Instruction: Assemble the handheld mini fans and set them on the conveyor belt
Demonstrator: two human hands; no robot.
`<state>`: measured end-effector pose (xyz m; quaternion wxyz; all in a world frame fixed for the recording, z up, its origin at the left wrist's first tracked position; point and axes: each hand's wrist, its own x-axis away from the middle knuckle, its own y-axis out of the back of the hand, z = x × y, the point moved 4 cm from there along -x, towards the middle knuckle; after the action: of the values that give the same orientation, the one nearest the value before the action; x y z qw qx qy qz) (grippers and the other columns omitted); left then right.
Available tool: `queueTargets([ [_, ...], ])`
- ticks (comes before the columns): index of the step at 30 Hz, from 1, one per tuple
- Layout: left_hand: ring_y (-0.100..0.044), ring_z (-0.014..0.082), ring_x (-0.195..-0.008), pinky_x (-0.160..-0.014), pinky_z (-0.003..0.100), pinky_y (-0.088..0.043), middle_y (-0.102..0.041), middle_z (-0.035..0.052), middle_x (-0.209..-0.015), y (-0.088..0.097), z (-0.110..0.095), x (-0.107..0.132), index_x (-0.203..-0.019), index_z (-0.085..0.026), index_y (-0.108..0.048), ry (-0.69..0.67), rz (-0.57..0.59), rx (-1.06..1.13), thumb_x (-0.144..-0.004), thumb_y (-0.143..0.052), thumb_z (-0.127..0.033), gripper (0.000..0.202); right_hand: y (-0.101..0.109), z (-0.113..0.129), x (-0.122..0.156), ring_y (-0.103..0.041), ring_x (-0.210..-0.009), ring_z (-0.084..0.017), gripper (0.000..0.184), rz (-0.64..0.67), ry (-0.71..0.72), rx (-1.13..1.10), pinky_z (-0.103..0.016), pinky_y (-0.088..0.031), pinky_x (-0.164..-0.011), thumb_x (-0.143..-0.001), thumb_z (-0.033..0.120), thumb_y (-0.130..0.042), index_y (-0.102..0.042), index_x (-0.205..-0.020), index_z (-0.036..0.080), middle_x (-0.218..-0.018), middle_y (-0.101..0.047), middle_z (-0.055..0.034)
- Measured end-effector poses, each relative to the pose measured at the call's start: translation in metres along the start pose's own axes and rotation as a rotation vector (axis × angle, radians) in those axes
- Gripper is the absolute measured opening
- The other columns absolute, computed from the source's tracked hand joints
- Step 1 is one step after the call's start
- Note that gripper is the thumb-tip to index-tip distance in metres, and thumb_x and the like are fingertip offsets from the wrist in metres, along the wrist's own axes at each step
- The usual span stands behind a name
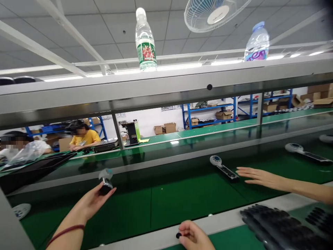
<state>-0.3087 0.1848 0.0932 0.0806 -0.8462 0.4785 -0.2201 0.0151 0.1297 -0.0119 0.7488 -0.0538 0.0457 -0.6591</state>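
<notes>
My left hand (95, 201), with a dark red band at the wrist, is closed around a handheld device (105, 175) that has a round, pale head and a dark handle. It is held tilted above the green conveyor belt (177, 205). At the belt's near edge, my right hand (195, 236) pinches a small round black part (178, 235) between thumb and fingertips. From the right, a co-worker's hand (262, 178) reaches over the belt with fingers stretched out, beside a similar device (223, 168) with a white round head and a black handle.
Another such device (307, 152) lies farther right on the belt, and a white rounded head (22, 210) shows at far left. Rows of black parts (281, 225) lie at lower right. Overhead, a shelf (166, 85) carries two bottles. Two people sit beyond at left.
</notes>
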Motion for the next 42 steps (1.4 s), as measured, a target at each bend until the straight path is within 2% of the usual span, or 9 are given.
queueTargets([
  [4, -0.061, 0.0234, -0.091, -0.068, 0.033, -0.055, -0.062, 0.0123, -0.091, -0.059, 0.023, 0.066, -0.097, -0.010, -0.050, -0.112, 0.219, 0.215, -0.083, -0.037, -0.016, 0.020, 0.005, 0.014, 0.006, -0.054, -0.057, -0.013, 0.013, 0.021, 0.013, 0.038, -0.023, -0.042, -0.058, -0.060, 0.031, -0.062, -0.055, -0.064, 0.021, -0.060, -0.053, 0.0043],
  [8, -0.063, 0.0183, -0.060, -0.056, 0.032, -0.052, -0.063, 0.0054, -0.066, -0.099, 0.086, 0.126, -0.095, -0.014, -0.046, -0.026, 0.199, 0.211, -0.079, -0.047, -0.016, 0.016, 0.014, 0.036, 0.008, -0.049, -0.055, -0.010, 0.006, 0.045, 0.047, 0.073, -0.023, -0.041, -0.058, -0.064, 0.026, -0.055, -0.053, -0.063, 0.020, -0.082, -0.057, 0.0011],
  [15, -0.061, 0.0143, -0.058, -0.051, 0.029, -0.046, -0.066, 0.0029, -0.086, -0.106, 0.190, 0.165, -0.111, -0.028, -0.036, 0.407, 0.397, 0.282, -0.083, -0.042, -0.018, 0.031, 0.026, 0.089, 0.016, -0.052, -0.077, -0.015, 0.008, 0.096, 0.145, 0.222, -0.024, -0.039, -0.068, -0.072, 0.020, -0.053, -0.060, -0.069, 0.022, -0.080, -0.055, 0.0015],
  [18, -0.055, 0.0111, -0.046, -0.042, 0.023, -0.038, -0.064, 0.0011, -0.068, -0.101, 0.215, 0.167, -0.104, -0.018, -0.046, 0.564, 0.410, 0.352, -0.086, -0.037, -0.040, 0.030, 0.023, 0.100, 0.022, -0.052, -0.088, -0.016, 0.013, 0.132, 0.182, 0.370, -0.024, -0.039, -0.073, -0.074, 0.018, -0.050, -0.060, -0.068, 0.022, -0.091, -0.055, 0.0006],
  [23, -0.054, 0.0094, -0.042, -0.040, 0.022, -0.034, -0.068, 0.0055, -0.076, -0.102, 0.227, 0.164, -0.081, -0.010, -0.064, 0.533, 0.496, 0.409, -0.084, -0.029, -0.052, 0.054, 0.013, 0.081, 0.023, -0.058, -0.069, -0.014, 0.017, 0.251, 0.060, 0.330, -0.025, -0.045, -0.068, -0.075, 0.015, -0.046, -0.061, -0.079, 0.023, -0.078, -0.057, 0.0023],
  [26, -0.053, 0.0109, -0.040, -0.042, 0.021, -0.033, -0.065, 0.0073, -0.056, -0.102, 0.230, 0.166, -0.079, -0.009, -0.067, 0.537, 0.624, 0.348, -0.075, -0.041, -0.060, 0.058, 0.011, 0.070, 0.022, -0.057, -0.069, -0.014, 0.023, 0.242, -0.017, 0.257, -0.025, -0.045, -0.066, -0.073, 0.014, -0.049, -0.058, -0.091, 0.024, -0.074, -0.058, 0.0033],
  [30, -0.052, 0.0116, -0.040, -0.044, 0.020, -0.032, -0.060, 0.0069, -0.044, -0.099, 0.233, 0.166, -0.078, -0.008, -0.068, 0.538, 0.693, 0.271, -0.064, -0.048, -0.067, 0.064, 0.012, 0.071, 0.022, -0.053, -0.062, -0.012, 0.010, 0.201, -0.082, 0.302, -0.022, -0.042, -0.060, -0.073, 0.014, -0.048, -0.055, -0.068, 0.020, -0.063, -0.053, 0.0039],
  [36, -0.052, 0.0123, -0.040, -0.044, 0.021, -0.031, -0.060, 0.0080, -0.045, -0.098, 0.238, 0.165, -0.071, -0.008, -0.067, 0.512, 0.665, 0.285, -0.066, -0.047, -0.067, 0.063, 0.010, 0.073, 0.029, -0.056, -0.082, -0.015, 0.013, 0.185, -0.106, 0.294, -0.026, -0.046, -0.070, -0.074, 0.023, -0.051, -0.054, -0.062, 0.019, -0.119, -0.041, -0.0007],
  [42, -0.054, 0.0153, -0.044, -0.045, 0.024, -0.033, -0.063, 0.0089, -0.049, -0.097, 0.240, 0.167, -0.074, -0.012, -0.066, 0.472, 0.637, 0.309, -0.070, -0.046, -0.063, 0.055, 0.004, 0.059, 0.034, -0.056, -0.053, -0.007, 0.017, 0.189, -0.172, 0.279, -0.018, -0.042, -0.036, -0.077, 0.030, -0.047, -0.048, -0.063, 0.020, -0.132, -0.035, 0.0011],
])
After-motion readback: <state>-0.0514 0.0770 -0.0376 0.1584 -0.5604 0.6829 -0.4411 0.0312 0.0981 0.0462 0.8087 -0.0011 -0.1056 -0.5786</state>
